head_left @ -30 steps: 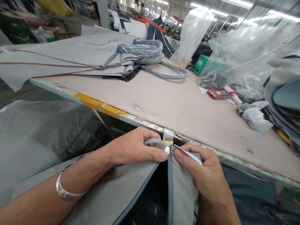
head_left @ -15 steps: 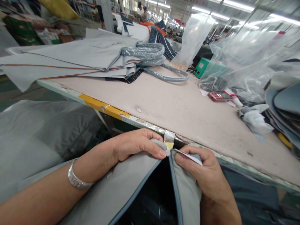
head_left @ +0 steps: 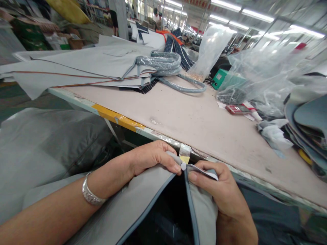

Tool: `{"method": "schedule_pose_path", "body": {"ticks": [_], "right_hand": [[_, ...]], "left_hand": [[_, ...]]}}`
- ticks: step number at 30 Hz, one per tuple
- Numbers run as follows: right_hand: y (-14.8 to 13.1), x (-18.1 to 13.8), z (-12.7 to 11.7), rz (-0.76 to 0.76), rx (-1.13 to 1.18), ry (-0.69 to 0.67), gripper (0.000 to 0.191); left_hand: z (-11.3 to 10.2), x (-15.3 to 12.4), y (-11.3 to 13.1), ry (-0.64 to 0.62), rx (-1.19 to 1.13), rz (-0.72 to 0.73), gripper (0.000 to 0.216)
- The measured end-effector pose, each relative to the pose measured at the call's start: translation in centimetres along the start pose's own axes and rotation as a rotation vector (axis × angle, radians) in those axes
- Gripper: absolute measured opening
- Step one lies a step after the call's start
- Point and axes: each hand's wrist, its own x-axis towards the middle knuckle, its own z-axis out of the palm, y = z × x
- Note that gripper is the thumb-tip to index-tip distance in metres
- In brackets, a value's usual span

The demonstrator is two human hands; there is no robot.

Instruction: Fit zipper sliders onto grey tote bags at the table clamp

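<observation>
Grey fabric [head_left: 143,197] edged with blue-grey binding lies across my lap, parted in a dark V-shaped gap. My left hand [head_left: 155,158], with a silver bracelet at the wrist, is closed on the left edge near the top of the gap. My right hand [head_left: 222,187] pinches the right edge, where a folded flap with a white underside sticks out between thumb and fingers. Between my fingertips sits a small whitish round piece [head_left: 183,166] at the tip of the gap; what it is I cannot tell.
Ahead is a worktable [head_left: 178,115] with a taped edge. On it lie stacked grey panels [head_left: 84,64], plastic-wrapped tubing [head_left: 163,63], a green box [head_left: 221,78], clear plastic bags [head_left: 260,71] and a red packet [head_left: 237,109]. More grey fabric [head_left: 46,143] is heaped at left.
The view has shifted slightly, so the table and its contents appear a little displaced. Both hands keep their hold on the fabric edges, and the whitish piece shows more clearly.
</observation>
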Motion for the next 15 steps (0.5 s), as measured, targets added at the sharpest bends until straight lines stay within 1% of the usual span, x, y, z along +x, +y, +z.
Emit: {"method": "schedule_pose_path", "body": {"ticks": [5, 15], "right_hand": [[0.23, -0.05, -0.12, 0.039, 0.037, -0.038, 0.035], [0.36, 0.05, 0.09, 0.015, 0.070, -0.009, 0.034]], "left_hand": [[-0.26, 0.07, -0.22, -0.011, 0.018, 0.016, 0.025], [-0.21, -0.14, -0.41, 0.003, 0.007, 0.027, 0.026]]}}
